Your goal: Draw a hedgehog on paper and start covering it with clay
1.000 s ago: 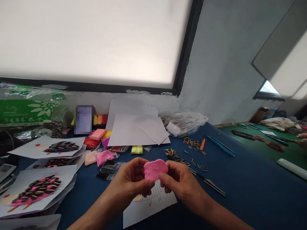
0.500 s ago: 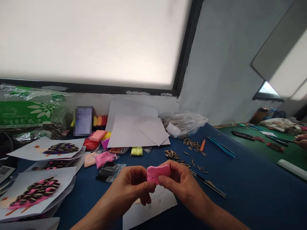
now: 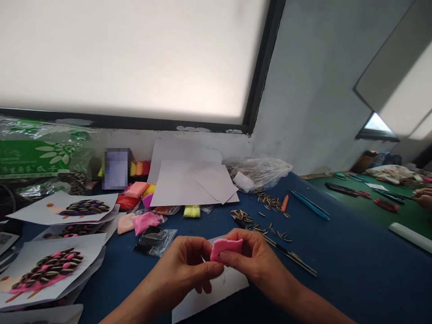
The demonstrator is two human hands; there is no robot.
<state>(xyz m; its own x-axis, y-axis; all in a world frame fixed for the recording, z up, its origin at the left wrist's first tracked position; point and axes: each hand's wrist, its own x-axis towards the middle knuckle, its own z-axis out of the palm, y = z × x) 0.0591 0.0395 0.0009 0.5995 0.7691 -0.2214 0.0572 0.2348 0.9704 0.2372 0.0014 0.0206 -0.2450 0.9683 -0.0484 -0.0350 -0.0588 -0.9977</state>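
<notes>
A flattened piece of pink modelling clay (image 3: 229,245) is up in the air between my two hands. My right hand (image 3: 258,261) pinches it, thumb across the front and fingers behind. At its left edge, my left hand (image 3: 185,263) holds on with curled fingers, the thumb just below. Under the hands lies a white sheet (image 3: 209,299) with a pencil drawing, mostly covered by them. Ahead and to the left are an opened pink clay pack (image 3: 147,222) and a black clay pack (image 3: 153,240).
Sunflower seeds (image 3: 266,200) are scattered ahead, near an orange stick (image 3: 285,203), blue tweezers (image 3: 310,204) and thin metal tools (image 3: 293,257). Finished seed pictures (image 3: 54,270) are stacked at left. Blank paper (image 3: 192,182) leans by the wall. Another person's hand (image 3: 423,198) shows far right.
The pink clay has shifted slightly right and tilted, showing a narrower face. My left fingers have slid to its edge, and my right thumb has moved toward its lower left.
</notes>
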